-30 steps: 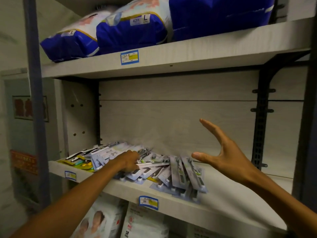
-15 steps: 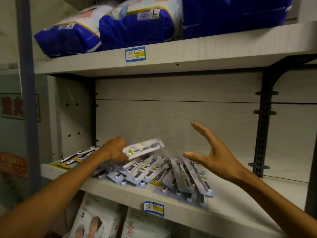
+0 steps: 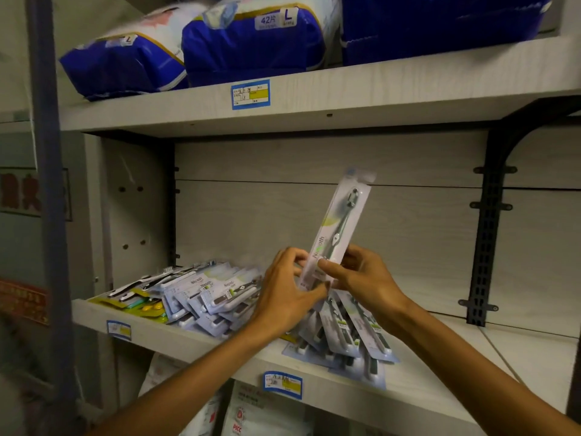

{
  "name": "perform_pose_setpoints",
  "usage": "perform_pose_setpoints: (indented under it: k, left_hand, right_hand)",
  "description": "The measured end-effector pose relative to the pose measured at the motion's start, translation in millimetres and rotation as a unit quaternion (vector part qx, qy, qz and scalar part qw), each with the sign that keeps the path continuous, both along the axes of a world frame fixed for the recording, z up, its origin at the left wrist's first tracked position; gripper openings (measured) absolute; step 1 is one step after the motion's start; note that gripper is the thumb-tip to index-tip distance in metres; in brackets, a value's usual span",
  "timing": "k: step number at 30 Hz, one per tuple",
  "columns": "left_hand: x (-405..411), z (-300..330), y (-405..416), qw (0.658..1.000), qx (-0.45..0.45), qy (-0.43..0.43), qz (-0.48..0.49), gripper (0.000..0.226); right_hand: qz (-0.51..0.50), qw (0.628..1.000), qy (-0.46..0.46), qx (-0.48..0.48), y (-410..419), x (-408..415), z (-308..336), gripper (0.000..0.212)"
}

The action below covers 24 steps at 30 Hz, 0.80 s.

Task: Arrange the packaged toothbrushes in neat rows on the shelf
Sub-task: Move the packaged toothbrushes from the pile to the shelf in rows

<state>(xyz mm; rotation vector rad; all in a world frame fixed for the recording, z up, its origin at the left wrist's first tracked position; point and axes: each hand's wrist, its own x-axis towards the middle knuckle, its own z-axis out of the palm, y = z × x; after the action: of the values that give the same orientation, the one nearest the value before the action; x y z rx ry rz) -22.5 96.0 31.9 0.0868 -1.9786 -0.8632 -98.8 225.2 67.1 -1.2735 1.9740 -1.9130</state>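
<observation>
One packaged toothbrush (image 3: pixel 338 228) stands nearly upright above the shelf, brush head at the top, tilted a little to the right. My left hand (image 3: pixel 284 294) and my right hand (image 3: pixel 364 275) both grip its lower end. Below them a loose heap of packaged toothbrushes (image 3: pixel 220 294) lies on the middle shelf (image 3: pixel 440 382), fanned out in different directions. More packs (image 3: pixel 355 338) lie under my right wrist near the shelf's front edge. Yellow-backed toothbrush packs (image 3: pixel 138 302) sit at the far left of the shelf.
Blue diaper bags (image 3: pixel 251 42) fill the upper shelf. Price labels (image 3: pixel 282 384) are stuck on the shelf fronts. A black bracket (image 3: pixel 484 247) runs down the back panel at right, with bare shelf in front of it. White packages (image 3: pixel 264 413) sit on the shelf below.
My left hand lifted one pack off the heap and swung it upright toward the middle. My right hand, open before, has closed on the same pack.
</observation>
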Motion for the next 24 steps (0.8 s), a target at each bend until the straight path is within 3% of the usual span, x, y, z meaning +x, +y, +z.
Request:
perform_pose_setpoints:
  k: [6,10,13,17,21,24]
  left_hand:
    - [2,12,-7,0.994,0.018,-0.076,-0.069,0.042]
    - [2,26,-53,0.987,-0.029,-0.146,0.062,0.026]
    - [-1,19,-94,0.950,-0.059,-0.262,0.161,0.020]
    - [-11,3,-116,0.860,-0.118,-0.421,0.263,0.035]
    - [-20,-11,-120,0.812,-0.160,-0.457,0.325,0.043]
    - [-22,-17,-120,0.798,-0.146,-0.487,0.323,0.042]
  right_hand:
    - [-0.047,0.998,-0.031,-0.016,13,-15,2,0.036]
    - [-0.059,0.997,-0.047,-0.025,30,-28,0,0.038]
    - [-0.064,0.997,-0.043,-0.016,40,-32,-5,0.040]
    - [-0.066,0.997,-0.035,-0.009,51,-35,-9,0.039]
    - [-0.069,0.997,-0.030,-0.007,58,-34,-12,0.039]
    - [-0.071,0.997,-0.031,-0.007,63,-34,-12,0.038]
